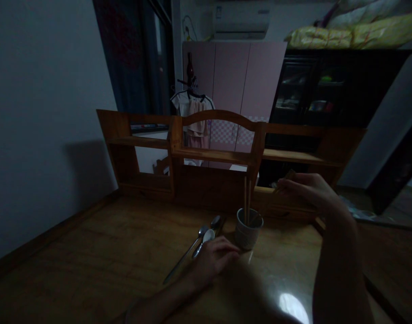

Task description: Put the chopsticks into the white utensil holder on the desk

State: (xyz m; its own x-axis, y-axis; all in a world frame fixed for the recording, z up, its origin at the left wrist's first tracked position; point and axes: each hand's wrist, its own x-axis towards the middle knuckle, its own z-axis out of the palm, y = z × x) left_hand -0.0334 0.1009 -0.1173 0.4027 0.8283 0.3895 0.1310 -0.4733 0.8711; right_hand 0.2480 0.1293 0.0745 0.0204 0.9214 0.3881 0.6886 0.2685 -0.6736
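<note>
A small pale cup [248, 230] stands on the wooden desk [107, 252] with a pair of chopsticks [247, 200] upright in it. Just left of the cup lie several spoons [206, 236], handles pointing toward me. My left hand [214, 258] rests on the desk with curled fingers over the spoon handles, close to the cup's base. My right hand [309, 189] is raised above and right of the cup, fingers pinched on a brown stick-like object [284, 180] that I cannot make out clearly.
A wooden shelf unit [219, 155] runs along the back of the desk. A white wall [40, 135] is on the left. Behind are a pink wardrobe [239, 76], hanging clothes [194, 112] and a dark cabinet [327, 90]. The room is dim.
</note>
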